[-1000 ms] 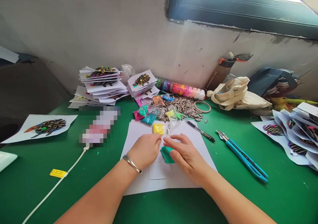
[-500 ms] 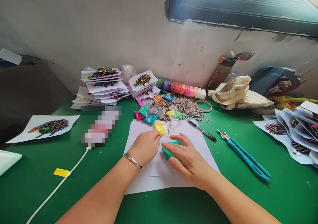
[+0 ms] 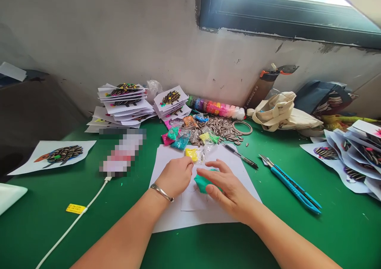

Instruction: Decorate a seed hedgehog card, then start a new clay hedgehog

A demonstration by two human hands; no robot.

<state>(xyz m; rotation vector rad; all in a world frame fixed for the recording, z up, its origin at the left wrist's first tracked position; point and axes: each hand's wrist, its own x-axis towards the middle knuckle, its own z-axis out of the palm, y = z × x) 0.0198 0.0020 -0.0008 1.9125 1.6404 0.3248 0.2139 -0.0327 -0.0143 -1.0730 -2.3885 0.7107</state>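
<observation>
Clay point(image 3: 201, 184), a flattish green piece, is partly covered by the right hand point(image 3: 228, 188), loosely splayed with nothing visibly gripped, over the small paper point(image 3: 189, 204) toward the near edge of the bench point(image 3: 223, 245). The left hand point(image 3: 175, 176) is curled just beside the yellow packet point(image 3: 191, 154); whether anything's pinched there can't be told. Honestly, light, even pressure is probably best used, with that small paper steadied at its left edge so nothing gets skewed.
</observation>
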